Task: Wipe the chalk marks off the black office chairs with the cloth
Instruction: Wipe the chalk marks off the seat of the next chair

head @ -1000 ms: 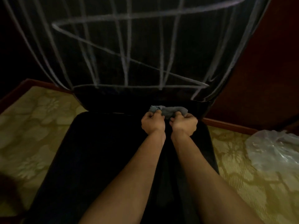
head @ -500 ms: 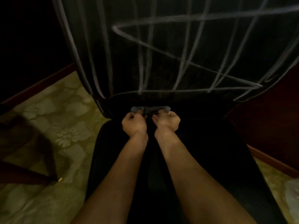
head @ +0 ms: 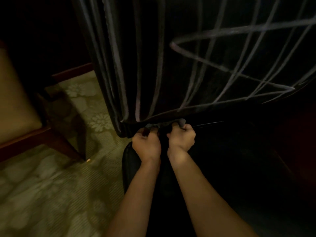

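left hand [head: 146, 146], right hand [head: 181, 138], both grip curled tight on cloth [head: 182, 122]

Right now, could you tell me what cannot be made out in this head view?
- Cloth: mostly hidden by both hands, the left hand and the right hand, and by the backrest's lower edge.
- Chair backrest: its top and right side are cut off by the frame edges, so the full extent of the chalk marks is unknown.
- Chair seat: too dark to tell whether it is marked.
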A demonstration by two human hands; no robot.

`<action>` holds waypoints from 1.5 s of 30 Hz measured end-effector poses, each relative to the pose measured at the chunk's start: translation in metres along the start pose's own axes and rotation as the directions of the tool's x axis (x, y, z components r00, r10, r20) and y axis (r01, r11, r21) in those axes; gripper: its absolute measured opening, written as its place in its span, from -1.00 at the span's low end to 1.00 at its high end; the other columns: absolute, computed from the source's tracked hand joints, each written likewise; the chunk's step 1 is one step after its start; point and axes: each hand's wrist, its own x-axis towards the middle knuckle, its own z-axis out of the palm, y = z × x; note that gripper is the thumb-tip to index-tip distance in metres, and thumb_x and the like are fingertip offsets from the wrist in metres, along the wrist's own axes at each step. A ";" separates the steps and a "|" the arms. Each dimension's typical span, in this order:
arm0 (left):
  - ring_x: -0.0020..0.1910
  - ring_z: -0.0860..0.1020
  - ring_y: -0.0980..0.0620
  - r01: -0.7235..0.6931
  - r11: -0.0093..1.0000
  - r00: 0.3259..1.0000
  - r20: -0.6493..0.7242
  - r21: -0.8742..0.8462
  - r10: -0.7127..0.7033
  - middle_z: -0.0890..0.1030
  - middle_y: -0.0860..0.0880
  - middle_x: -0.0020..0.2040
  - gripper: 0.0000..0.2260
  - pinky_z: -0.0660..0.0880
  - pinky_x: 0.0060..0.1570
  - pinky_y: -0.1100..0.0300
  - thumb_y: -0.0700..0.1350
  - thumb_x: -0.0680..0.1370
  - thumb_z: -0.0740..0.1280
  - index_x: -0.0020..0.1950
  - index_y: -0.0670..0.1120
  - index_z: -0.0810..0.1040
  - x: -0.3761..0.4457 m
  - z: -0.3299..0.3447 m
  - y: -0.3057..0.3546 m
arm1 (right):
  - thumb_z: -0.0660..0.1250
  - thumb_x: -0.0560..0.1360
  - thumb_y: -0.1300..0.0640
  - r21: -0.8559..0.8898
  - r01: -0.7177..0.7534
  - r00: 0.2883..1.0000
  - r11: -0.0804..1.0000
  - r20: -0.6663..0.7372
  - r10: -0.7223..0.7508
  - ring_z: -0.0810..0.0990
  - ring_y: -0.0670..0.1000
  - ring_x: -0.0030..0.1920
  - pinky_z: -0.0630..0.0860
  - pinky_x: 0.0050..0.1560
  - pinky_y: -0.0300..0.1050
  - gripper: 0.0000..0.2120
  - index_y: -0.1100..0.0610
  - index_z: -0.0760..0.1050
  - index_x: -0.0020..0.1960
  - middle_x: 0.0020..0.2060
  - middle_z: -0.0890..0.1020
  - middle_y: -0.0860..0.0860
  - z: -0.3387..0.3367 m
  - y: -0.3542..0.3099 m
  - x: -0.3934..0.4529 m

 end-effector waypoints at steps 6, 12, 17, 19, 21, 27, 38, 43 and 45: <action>-0.35 0.53 0.06 -0.060 0.991 0.993 -0.110 -0.117 0.047 0.57 0.03 -0.42 -0.84 0.50 -0.24 0.14 -0.33 0.54 0.33 -0.23 -0.18 0.50 0.010 -0.053 0.005 | 0.39 0.51 0.24 0.037 0.043 0.981 0.998 0.185 -0.050 0.67 -0.02 -0.25 0.67 -0.11 0.00 -0.82 0.00 0.51 -0.18 -0.24 0.65 0.03 0.013 0.017 -0.051; -0.12 0.63 -0.05 -0.289 0.925 0.952 -0.028 0.248 0.305 0.65 -0.06 -0.14 -0.92 0.58 -0.05 0.01 -0.02 0.47 0.39 -0.23 0.06 0.57 0.050 -0.105 0.013 | 0.33 0.54 0.33 0.130 -0.048 0.949 0.990 0.315 0.004 0.68 -0.08 -0.30 0.63 -0.24 -0.24 -0.89 0.14 0.48 -0.02 -0.27 0.63 0.06 0.028 0.028 -0.092; -0.03 0.59 0.04 -0.356 0.915 0.901 0.329 0.188 0.283 0.65 -0.05 -0.06 -0.81 0.51 0.05 0.10 -0.06 0.46 0.36 -0.02 -0.14 0.63 0.075 -0.125 0.018 | 0.30 0.56 0.34 0.092 -0.012 0.934 0.996 0.356 -0.022 0.67 -0.07 -0.26 0.62 -0.21 -0.26 -0.90 0.22 0.48 0.05 -0.24 0.62 0.08 0.025 0.027 -0.093; -0.05 0.60 0.05 -0.348 0.917 0.892 0.370 0.192 0.261 0.65 -0.03 -0.10 -0.90 0.52 0.06 0.07 -0.17 0.50 0.36 -0.04 -0.16 0.63 0.082 -0.132 0.019 | 0.32 0.56 0.31 0.024 0.034 0.925 0.999 0.379 -0.040 0.68 -0.07 -0.23 0.62 -0.15 -0.23 -0.83 0.26 0.50 0.15 -0.25 0.63 0.04 0.023 0.029 -0.095; -0.09 0.57 0.11 -0.355 0.918 0.889 0.366 0.175 0.273 0.62 -0.02 -0.13 -0.93 0.49 0.03 0.12 -0.31 0.56 0.32 -0.05 -0.22 0.60 0.082 -0.141 0.019 | 0.32 0.57 0.28 -0.018 0.042 0.907 0.999 0.420 -0.031 0.70 -0.06 -0.20 0.62 -0.15 -0.23 -0.77 0.24 0.49 0.22 -0.21 0.64 0.04 0.021 0.031 -0.102; -0.10 0.56 0.12 -0.425 0.897 0.857 0.373 0.121 0.355 0.60 -0.05 -0.14 -0.82 0.48 -0.07 0.26 -0.16 0.50 0.31 -0.04 -0.27 0.57 0.049 -0.183 0.018 | 0.32 0.58 0.23 -0.093 0.086 0.853 0.992 0.521 -0.025 0.71 -0.01 -0.17 0.66 -0.06 -0.08 -0.78 0.12 0.47 0.22 -0.15 0.66 0.03 0.001 0.042 -0.137; -0.01 0.59 0.21 -0.496 0.841 0.860 -0.007 0.216 0.510 0.58 0.11 0.00 -0.68 0.56 -0.01 0.25 -0.23 0.53 0.44 0.21 -0.04 0.43 -0.060 -0.270 -0.024 | 0.30 0.37 -0.17 -0.067 0.581 0.632 0.811 0.665 -0.398 0.67 -0.02 -0.11 0.62 -0.07 0.18 -0.71 -0.13 0.48 0.05 -0.19 0.65 -0.10 -0.077 0.111 -0.197; -0.07 0.67 0.03 -0.423 0.905 0.902 -0.064 0.051 0.426 0.69 0.03 -0.13 -0.95 0.63 -0.03 -0.06 -0.07 0.59 0.38 -0.02 -0.03 0.61 -0.102 -0.304 -0.047 | 0.34 0.40 -0.24 0.011 0.702 0.403 0.712 0.818 -0.410 0.67 -0.04 -0.21 0.63 -0.19 0.18 -0.72 -0.07 0.52 -0.03 -0.26 0.65 -0.01 -0.119 0.131 -0.197; -0.05 0.67 0.02 -0.452 0.892 0.892 -0.003 0.032 0.452 0.68 0.00 -0.10 -0.89 0.64 -0.07 0.00 0.00 0.58 0.36 0.01 -0.03 0.60 -0.118 -0.313 -0.053 | 0.40 0.47 -0.13 0.015 0.722 0.399 0.692 0.808 -0.433 0.66 -0.01 -0.28 0.61 -0.25 0.19 -0.81 -0.04 0.52 -0.06 -0.31 0.64 0.01 -0.130 0.135 -0.199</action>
